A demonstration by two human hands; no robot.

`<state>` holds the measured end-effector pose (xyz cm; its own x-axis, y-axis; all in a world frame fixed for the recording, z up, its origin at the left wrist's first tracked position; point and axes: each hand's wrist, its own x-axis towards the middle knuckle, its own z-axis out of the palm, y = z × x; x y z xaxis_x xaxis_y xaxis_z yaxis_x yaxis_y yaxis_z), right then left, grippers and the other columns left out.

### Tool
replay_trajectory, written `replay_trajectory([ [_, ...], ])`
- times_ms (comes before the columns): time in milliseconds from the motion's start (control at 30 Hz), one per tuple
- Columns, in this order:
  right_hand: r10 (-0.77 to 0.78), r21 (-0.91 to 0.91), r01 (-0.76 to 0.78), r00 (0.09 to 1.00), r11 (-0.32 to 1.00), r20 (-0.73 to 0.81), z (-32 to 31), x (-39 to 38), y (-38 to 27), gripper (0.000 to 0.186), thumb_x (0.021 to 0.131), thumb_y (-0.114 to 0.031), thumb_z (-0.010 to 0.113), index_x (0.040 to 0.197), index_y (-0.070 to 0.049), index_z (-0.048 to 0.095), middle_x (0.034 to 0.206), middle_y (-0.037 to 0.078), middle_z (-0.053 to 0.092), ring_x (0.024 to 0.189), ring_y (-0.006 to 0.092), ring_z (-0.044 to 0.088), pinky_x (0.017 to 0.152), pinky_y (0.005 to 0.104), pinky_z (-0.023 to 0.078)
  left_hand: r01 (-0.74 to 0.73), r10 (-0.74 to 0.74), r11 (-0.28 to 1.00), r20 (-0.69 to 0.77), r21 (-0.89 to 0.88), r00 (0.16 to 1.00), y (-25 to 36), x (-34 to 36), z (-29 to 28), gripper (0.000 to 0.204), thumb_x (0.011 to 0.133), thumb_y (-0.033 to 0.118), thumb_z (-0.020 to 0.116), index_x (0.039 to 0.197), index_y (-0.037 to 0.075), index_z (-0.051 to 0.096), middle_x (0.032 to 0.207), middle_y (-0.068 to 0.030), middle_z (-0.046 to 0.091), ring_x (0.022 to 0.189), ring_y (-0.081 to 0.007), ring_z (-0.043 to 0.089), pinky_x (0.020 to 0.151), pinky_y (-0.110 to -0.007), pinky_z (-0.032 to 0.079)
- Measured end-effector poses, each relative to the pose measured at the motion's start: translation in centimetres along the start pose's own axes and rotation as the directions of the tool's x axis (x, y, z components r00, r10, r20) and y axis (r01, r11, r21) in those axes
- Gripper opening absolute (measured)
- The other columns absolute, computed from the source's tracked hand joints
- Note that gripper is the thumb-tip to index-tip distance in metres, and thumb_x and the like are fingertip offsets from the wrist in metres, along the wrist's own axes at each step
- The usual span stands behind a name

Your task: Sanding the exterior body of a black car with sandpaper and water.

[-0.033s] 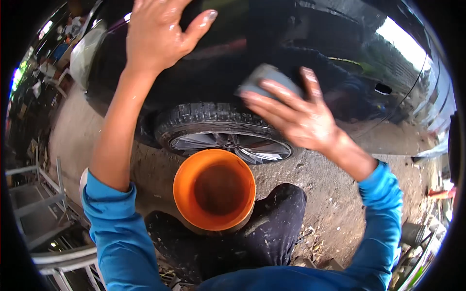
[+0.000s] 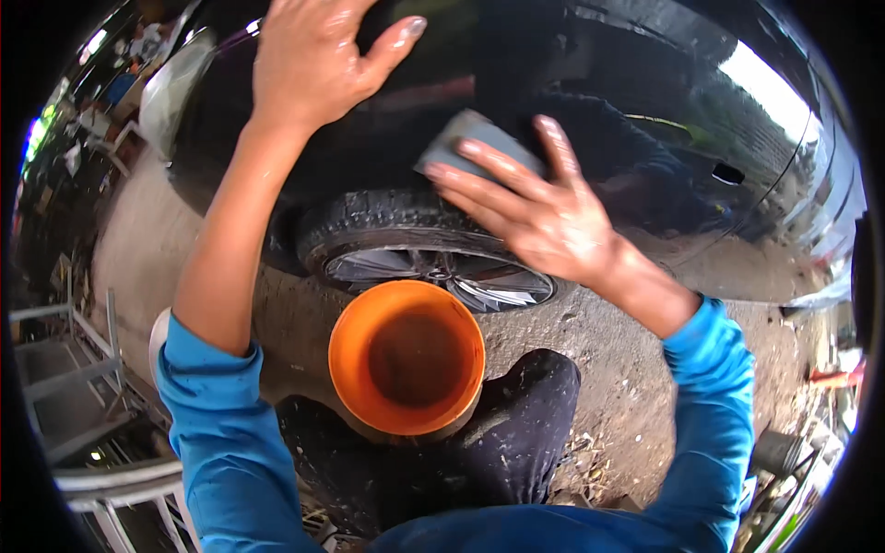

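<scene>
Against the glossy black car panel (image 2: 406, 147), my right hand (image 2: 553, 212) presses a grey rectangular sheet that looks like sandpaper (image 2: 489, 134). Its wet fingers lie across the sheet, spread a little. Higher and to the left, my left hand (image 2: 309, 69) rests on the panel, thumb out and holding nothing; its fingertips pass beyond the top of the picture. Below the panel is the car's wheel (image 2: 438, 263) with a black tyre. Between my knees stands an orange bucket (image 2: 346, 355) with murky liquid inside.
A metal-framed chair or rack (image 2: 74, 378) stands on the left, above a pale curved rail (image 2: 120, 484). Rough concrete floor (image 2: 636, 396) with scattered debris lies to the right. A grey can-like container (image 2: 779, 449) and a red object (image 2: 839, 376) are at the far right.
My right hand has slid left and slightly up along the panel with the grey sheet. My left hand has shifted slightly to the right.
</scene>
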<state>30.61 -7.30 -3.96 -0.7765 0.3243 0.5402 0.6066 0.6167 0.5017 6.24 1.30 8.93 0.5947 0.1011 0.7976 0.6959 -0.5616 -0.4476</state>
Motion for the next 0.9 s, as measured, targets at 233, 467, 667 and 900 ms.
replay_trajectory([
  [233, -0.037, -0.101, 0.050, 0.991, 0.994, 0.131, -1.4, -3.9, 2.6, 0.057, 0.088, -0.024, 0.051, 0.145, -0.023, 0.059, 0.164, -0.008, 0.038, 0.153, 0.0195, 0.032, 0.120, 0.0723, 0.015, 0.191, -0.188, 0.978, -0.040, 0.079, 0.981, -0.4, -2.0, -0.9, 0.055, 0.093, 0.034, 0.065, 0.143, 0.013, 0.057, 0.147, -0.0212, 0.053, 0.140, -0.0396, 0.046, 0.119, -0.052, 0.031],
  [467, -0.196, 0.000, 0.196, 0.979, 0.981, 0.062, 0.7, 9.7, -2.6, 0.050, 0.090, -0.021, 0.055, 0.140, -0.017, 0.064, 0.159, -0.006, 0.045, 0.152, 0.0190, 0.030, 0.124, 0.0632, 0.018, 0.208, -0.222, 0.967, -0.082, -0.146, 0.972, -2.0, -2.9, -0.2, 0.054, 0.097, 0.033, 0.062, 0.145, 0.010, 0.054, 0.150, -0.0221, 0.050, 0.142, -0.0375, 0.044, 0.122, -0.049, 0.029],
  [667, -0.155, -0.127, 0.177, 0.973, 0.976, 0.169, -0.6, 5.4, 0.9, 0.051, 0.090, -0.022, 0.055, 0.141, -0.019, 0.063, 0.160, -0.005, 0.043, 0.152, 0.0191, 0.031, 0.124, 0.0661, 0.014, 0.481, -0.493, 0.870, -0.154, -0.106, 0.857, -6.9, -20.1, -8.2, 0.046, 0.096, 0.020, 0.064, 0.139, 0.006, 0.059, 0.141, -0.0194, 0.059, 0.133, -0.0379, 0.053, 0.113, -0.047, 0.038],
  [900, -0.320, -0.072, 0.334, 0.934, 0.940, 0.161, 5.0, 15.9, -6.5, 0.055, 0.089, -0.022, 0.056, 0.144, -0.016, 0.060, 0.162, -0.005, 0.039, 0.155, 0.0207, 0.025, 0.125, 0.0634, 0.013, 0.707, -0.727, 0.684, -0.091, -0.177, 0.681, -1.9, -26.6, -6.7, 0.053, 0.096, 0.017, 0.068, 0.145, 0.008, 0.052, 0.148, -0.0235, 0.050, 0.138, -0.0405, 0.046, 0.116, -0.048, 0.036],
])
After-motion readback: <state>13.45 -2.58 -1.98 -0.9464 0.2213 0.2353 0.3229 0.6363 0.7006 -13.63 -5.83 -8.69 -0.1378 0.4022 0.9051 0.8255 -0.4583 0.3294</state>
